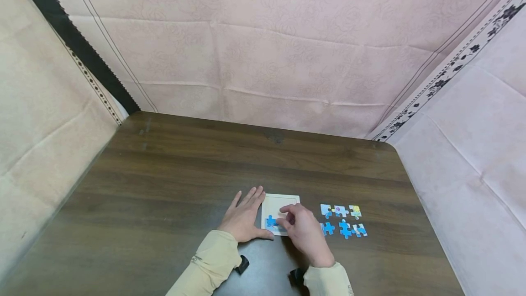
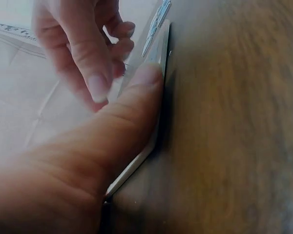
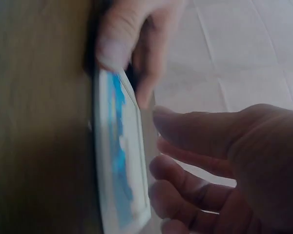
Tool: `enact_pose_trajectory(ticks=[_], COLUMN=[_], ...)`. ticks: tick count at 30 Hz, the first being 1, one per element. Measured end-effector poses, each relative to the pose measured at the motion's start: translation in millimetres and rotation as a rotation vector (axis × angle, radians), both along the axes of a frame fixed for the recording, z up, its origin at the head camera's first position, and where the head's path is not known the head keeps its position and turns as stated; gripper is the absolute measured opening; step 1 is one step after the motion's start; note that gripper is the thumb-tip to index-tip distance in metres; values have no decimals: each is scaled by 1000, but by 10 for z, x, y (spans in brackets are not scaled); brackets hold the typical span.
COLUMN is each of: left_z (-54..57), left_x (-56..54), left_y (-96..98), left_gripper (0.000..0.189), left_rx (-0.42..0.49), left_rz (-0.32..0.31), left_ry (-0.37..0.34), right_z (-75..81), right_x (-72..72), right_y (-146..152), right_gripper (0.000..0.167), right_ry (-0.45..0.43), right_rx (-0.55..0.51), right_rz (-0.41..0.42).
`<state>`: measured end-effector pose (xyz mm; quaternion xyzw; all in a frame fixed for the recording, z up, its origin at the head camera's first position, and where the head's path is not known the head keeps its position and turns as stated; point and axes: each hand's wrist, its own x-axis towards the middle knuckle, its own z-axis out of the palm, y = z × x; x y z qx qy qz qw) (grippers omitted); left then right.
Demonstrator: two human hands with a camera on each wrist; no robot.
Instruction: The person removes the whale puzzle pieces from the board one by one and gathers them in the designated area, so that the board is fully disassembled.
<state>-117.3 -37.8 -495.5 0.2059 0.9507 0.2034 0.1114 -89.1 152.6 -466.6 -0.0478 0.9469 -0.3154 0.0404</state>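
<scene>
A white puzzle tray [image 1: 283, 198] lies on the table, with blue jigsaw pieces [image 1: 271, 221] in its near part. My left hand [image 1: 242, 223] rests along the tray's left side, fingers spread and straight. Its thumb [image 2: 132, 102] lies on the near rim. Over the tray's right part hovers my right hand [image 1: 306, 234], fingers loosely bent. In the right wrist view its thumb [image 3: 195, 129] stands apart from the fingers, and nothing shows between them. From the head camera, this hand hides the tray's near right corner.
Right of the tray, loose jigsaw pieces [image 1: 341, 211] lie in two rows, the nearer row holding mostly blue pieces [image 1: 345, 229]. The brown wooden table [image 1: 185, 168] is bordered by pale patterned cloth [image 1: 267, 58] at the back and sides.
</scene>
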Motion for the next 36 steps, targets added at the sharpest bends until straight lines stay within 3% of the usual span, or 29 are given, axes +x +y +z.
enact_pose_trajectory(ticks=[5, 9, 21, 28, 36], left_z=[-14, -27, -12, -3, -11], left_x=[0, -5, -10, -3, -6], left_y=[-3, 4, -4, -4, -3], left_gripper=[113, 113, 113, 113, 114], left_rx=[-3, -1, -15, -16, -21], left_rz=[-9, -8, -13, -10, -11], left_ry=[9, 5, 19, 18, 18], right_z=[-38, -53, -76, -59, -62], right_x=[4, 7, -1, -1, 2], right_y=[-100, -141, -165, -186, -184], right_gripper=[24, 20, 16, 27, 17], right_ry=[-21, -36, -37, -42, -25], right_rx=[-10, -21, -12, 29, 41], right_rz=[92, 117, 138, 110, 122])
